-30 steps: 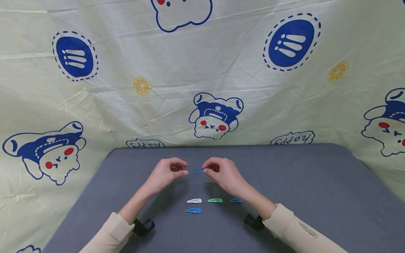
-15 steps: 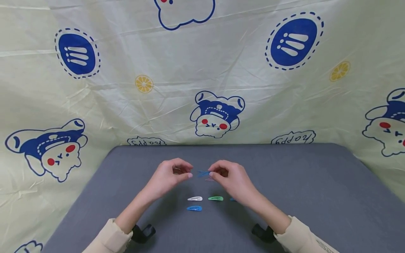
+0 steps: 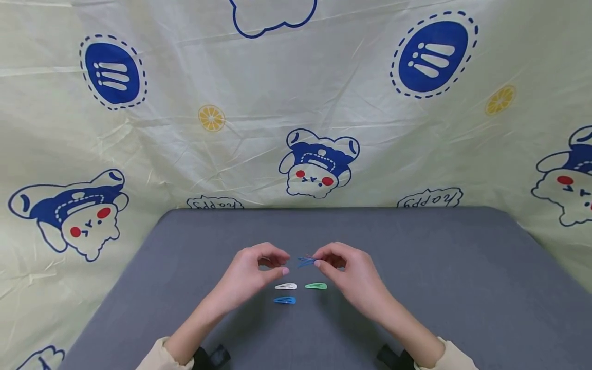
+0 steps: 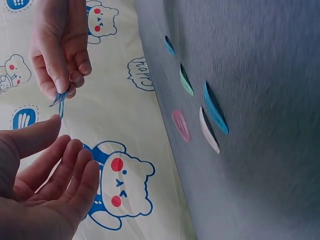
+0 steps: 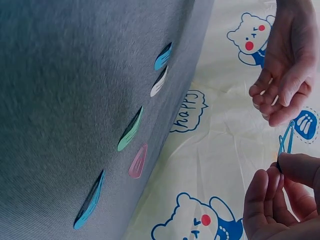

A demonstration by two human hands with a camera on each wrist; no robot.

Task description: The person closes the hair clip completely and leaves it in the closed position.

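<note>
A blue snap hair clip (image 3: pixel 306 262) is pinched between the thumb and fingertips of my right hand (image 3: pixel 352 270), raised over the table. Its two arms are spread apart, as the right wrist view shows. Facing its free end is my left hand (image 3: pixel 256 270), fingers loosely bent with nothing in them and thumb tip close to the clip. Below lie a white hair clip (image 3: pixel 285 286), a green hair clip (image 3: pixel 316 286) and another blue hair clip (image 3: pixel 284 300). The wrist views also show a pink hair clip (image 5: pixel 138 161) and a further blue hair clip (image 5: pixel 90 200).
The clips lie spaced apart on a grey cloth-covered table (image 3: pixel 444 288). Behind its far edge hangs a pale curtain (image 3: pixel 259 164) printed with cartoon bears. A dark wrist camera (image 3: pixel 219 355) sits beneath the left wrist.
Both hands have shifted slightly right and nearer the body, the right still pinching the blue clip. My right hand and forearm now cover the rightmost blue clip in the head view.
</note>
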